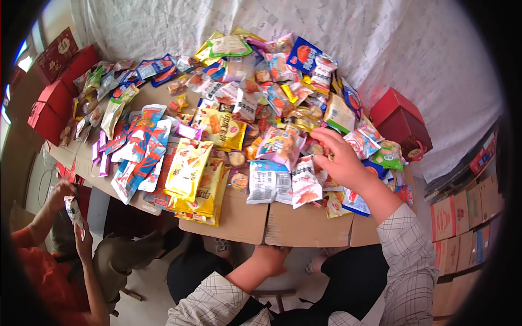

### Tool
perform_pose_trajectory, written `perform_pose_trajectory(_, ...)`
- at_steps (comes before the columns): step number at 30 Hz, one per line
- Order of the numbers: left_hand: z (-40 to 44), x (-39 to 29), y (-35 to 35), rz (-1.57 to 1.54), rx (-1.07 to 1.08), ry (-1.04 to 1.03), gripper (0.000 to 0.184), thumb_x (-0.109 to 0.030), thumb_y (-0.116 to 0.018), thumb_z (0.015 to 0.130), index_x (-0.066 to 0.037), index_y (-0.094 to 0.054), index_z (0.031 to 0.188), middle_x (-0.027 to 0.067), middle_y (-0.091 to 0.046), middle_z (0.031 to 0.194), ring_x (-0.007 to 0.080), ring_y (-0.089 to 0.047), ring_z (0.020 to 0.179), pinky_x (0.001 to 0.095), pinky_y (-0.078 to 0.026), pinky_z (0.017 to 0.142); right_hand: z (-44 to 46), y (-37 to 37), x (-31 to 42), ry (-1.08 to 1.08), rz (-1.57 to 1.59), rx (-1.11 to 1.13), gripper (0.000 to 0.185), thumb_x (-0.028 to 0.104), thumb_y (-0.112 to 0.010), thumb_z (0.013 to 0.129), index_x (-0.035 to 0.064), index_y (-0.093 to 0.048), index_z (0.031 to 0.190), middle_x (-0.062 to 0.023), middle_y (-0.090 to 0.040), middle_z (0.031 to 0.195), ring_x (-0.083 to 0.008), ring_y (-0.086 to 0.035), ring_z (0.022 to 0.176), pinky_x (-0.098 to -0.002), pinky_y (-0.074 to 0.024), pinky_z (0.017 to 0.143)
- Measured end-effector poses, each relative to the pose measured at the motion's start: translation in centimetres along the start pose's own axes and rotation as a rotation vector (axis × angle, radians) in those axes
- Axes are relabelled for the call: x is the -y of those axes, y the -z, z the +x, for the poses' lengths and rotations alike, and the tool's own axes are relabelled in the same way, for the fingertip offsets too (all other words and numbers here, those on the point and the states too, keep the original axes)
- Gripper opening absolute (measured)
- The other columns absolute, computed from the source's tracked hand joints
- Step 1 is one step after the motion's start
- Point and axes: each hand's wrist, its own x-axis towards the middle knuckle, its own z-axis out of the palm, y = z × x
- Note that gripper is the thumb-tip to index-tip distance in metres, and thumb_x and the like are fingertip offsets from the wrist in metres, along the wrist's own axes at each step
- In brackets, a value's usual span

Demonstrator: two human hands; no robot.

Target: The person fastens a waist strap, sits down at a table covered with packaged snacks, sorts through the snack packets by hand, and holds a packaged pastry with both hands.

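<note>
My right hand point(341, 161) is over the right part of the snack pile, its fingers bent forward and apart with nothing visibly held. Just below its fingers lies a white packet with red print point(307, 183). To the left of it are a pink-and-purple snack bag point(280, 145) and a silver-grey packet point(262, 183), label side up. My left hand point(265, 264) is low at the table's front edge, above my lap. Its fingers are turned away and mostly hidden, so whether it holds anything does not show.
Cardboard point(228, 224) covers the table. Yellow bags point(188, 169) and blue-red pouches point(142, 146) lie left. Red boxes point(399, 122) flank the pile; cartons point(459, 217) stand right. Another person's hand point(64, 193) at lower left holds a small packet point(74, 214).
</note>
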Motion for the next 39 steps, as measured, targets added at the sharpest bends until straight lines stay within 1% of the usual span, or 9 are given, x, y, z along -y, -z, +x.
perform_pose_trajectory(4, -0.2, 1.4, 0.1, -0.107, -0.087, 0.118, 0.081, -0.043, -0.077, 0.077, -0.012, -0.049, 0.146, 0.0198, -0.046, 0.149, 0.0385, -0.043, 0.14, 0.0508, -0.039, 0.113, 5.1, -4.1, 1.5, 0.088, -0.147, 0.161, 0.064, 0.019, -0.07, 0.089, 0.0118, -0.048, 0.148, -0.0206, -0.036, 0.158, -0.0374, -0.038, 0.144, -0.0446, -0.0344, 0.117)
perform_pose_trajectory(9, -0.2, 1.1, 0.2, -0.089, -0.241, 0.001, 0.07, -0.038, -0.079, 0.075, -0.012, -0.057, 0.136, 0.0167, -0.051, 0.144, 0.0382, -0.047, 0.136, 0.0514, -0.04, 0.111, 9.7, -9.2, 3.0, 0.254, -0.299, 0.141, 0.07, 0.021, -0.075, 0.085, 0.0159, -0.047, 0.149, -0.0185, -0.037, 0.157, -0.0388, -0.036, 0.144, -0.048, -0.0369, 0.115)
perform_pose_trajectory(12, -0.2, 0.7, 0.2, -0.115, -0.284, -0.009, 0.067, -0.038, -0.077, 0.076, -0.012, -0.057, 0.135, 0.0169, -0.052, 0.143, 0.0392, -0.047, 0.135, 0.0523, -0.04, 0.111, 12.5, -12.1, 3.6, 0.591, -0.688, 0.08, 0.06, 0.025, -0.076, 0.084, 0.0181, -0.055, 0.14, -0.0108, -0.042, 0.154, -0.0346, -0.037, 0.143, -0.0533, -0.0344, 0.115)
perform_pose_trajectory(15, -0.3, 0.7, 0.0, -0.106, -0.288, -0.023, 0.068, -0.039, -0.077, 0.077, -0.013, -0.056, 0.136, 0.0171, -0.052, 0.143, 0.0396, -0.047, 0.135, 0.0532, -0.04, 0.111, 14.2, -14.0, 3.3, 0.636, -0.738, 0.053, 0.056, 0.027, -0.076, 0.083, 0.0181, -0.059, 0.136, -0.0106, -0.049, 0.147, -0.0321, -0.041, 0.14, -0.0543, -0.0327, 0.114)
perform_pose_trajectory(22, -1.1, 1.1, 0.3, -0.063, -0.246, -0.026, 0.074, -0.041, -0.077, 0.076, -0.014, -0.052, 0.14, 0.0162, -0.051, 0.144, 0.0378, -0.047, 0.135, 0.0531, -0.04, 0.11, 14.5, -10.7, 1.7, 0.278, -0.923, 0.243, 0.033, 0.031, -0.075, 0.083, 0.0122, -0.07, 0.11, -0.0065, -0.067, 0.116, -0.0265, -0.055, 0.121, -0.0523, -0.0293, 0.114)
perform_pose_trajectory(25, -1.3, 1.1, -0.2, -0.063, -0.296, -0.032, 0.076, -0.042, -0.078, 0.075, -0.014, -0.051, 0.14, 0.0153, -0.053, 0.143, 0.0369, -0.049, 0.134, 0.0518, -0.041, 0.11, 14.4, -10.1, 1.7, 0.218, -0.92, 0.249, 0.026, 0.029, -0.074, 0.084, 0.0087, -0.071, 0.1, -0.0082, -0.069, 0.108, -0.0278, -0.061, 0.107, -0.0481, -0.0368, 0.11)
perform_pose_trajectory(31, -1.1, 0.7, -0.4, -0.05, -0.198, 0.02, 0.076, -0.042, -0.078, 0.074, -0.016, -0.052, 0.14, 0.0137, -0.056, 0.14, 0.0354, -0.054, 0.129, 0.0489, -0.047, 0.104, 15.1, -12.7, 2.5, 0.013, -0.317, 0.071, 0.057, 0.032, -0.07, 0.088, 0.0041, -0.054, 0.136, -0.0175, -0.065, 0.127, -0.0369, -0.059, 0.12, -0.0473, -0.0468, 0.103)
perform_pose_trajectory(33, -1.0, 0.6, -0.7, -0.037, -0.213, 0.025, 0.076, -0.042, -0.079, 0.074, -0.016, -0.052, 0.14, 0.0134, -0.056, 0.14, 0.035, -0.055, 0.128, 0.0484, -0.048, 0.103, 15.8, -13.8, 1.7, -0.077, -0.352, 0.043, 0.078, 0.033, -0.07, 0.089, 0.0042, -0.033, 0.152, -0.022, -0.055, 0.142, -0.0393, -0.053, 0.13, -0.0484, -0.0447, 0.107)
perform_pose_trajectory(39, -0.8, 0.7, -0.6, -0.016, -0.276, 0.021, 0.076, -0.043, -0.079, 0.074, -0.016, -0.053, 0.139, 0.013, -0.056, 0.14, 0.0344, -0.055, 0.127, 0.0495, -0.047, 0.104, 18.0, -16.6, -0.2, -0.148, 0.114, -0.064, 0.088, 0.018, -0.078, 0.079, 0.0083, -0.032, 0.154, -0.0246, -0.055, 0.14, -0.0388, -0.055, 0.128, -0.0447, -0.0457, 0.106)
